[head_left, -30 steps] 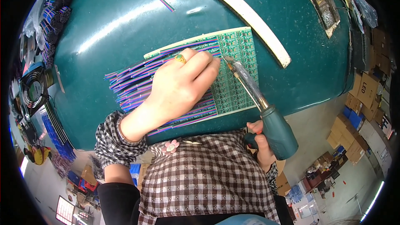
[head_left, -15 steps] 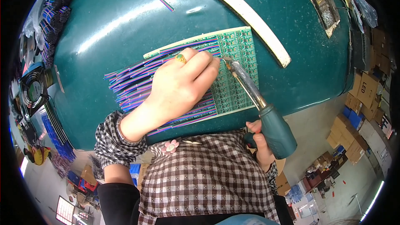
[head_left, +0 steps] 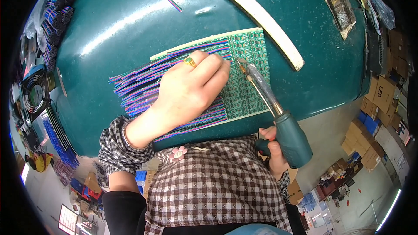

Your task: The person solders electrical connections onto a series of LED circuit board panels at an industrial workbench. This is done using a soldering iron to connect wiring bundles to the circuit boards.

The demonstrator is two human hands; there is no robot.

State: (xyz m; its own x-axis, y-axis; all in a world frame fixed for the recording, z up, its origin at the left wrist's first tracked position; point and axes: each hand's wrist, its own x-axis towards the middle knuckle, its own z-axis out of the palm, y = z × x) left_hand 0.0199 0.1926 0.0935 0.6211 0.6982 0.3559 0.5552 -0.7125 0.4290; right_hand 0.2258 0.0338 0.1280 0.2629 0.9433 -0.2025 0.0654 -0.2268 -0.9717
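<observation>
While the green table [head_left: 322, 74] carries all, the PCB panel [head_left: 250, 89] lies on it, near the front edge. It is prob. light & stiff, but its small parts look fragile, so one should hold it by the pale edge strip [head_left: 187, 47]. The soldering gun [head_left: 291, 137] seems heavier; take it only by the plastic body, bec. the metal end may be hot. L hand [head_left: 187, 87] is over the panel, fingers bent & close together; fingertips are hidden, so I cannot tell what they pinch. R hand [head_left: 277, 159] is closed around the gun's handle. Ribbon wires [head_left: 141, 76], prob. soft & bendable, lie across the panel's left part. The gun's tip [head_left: 239, 62] is near L hand.
</observation>
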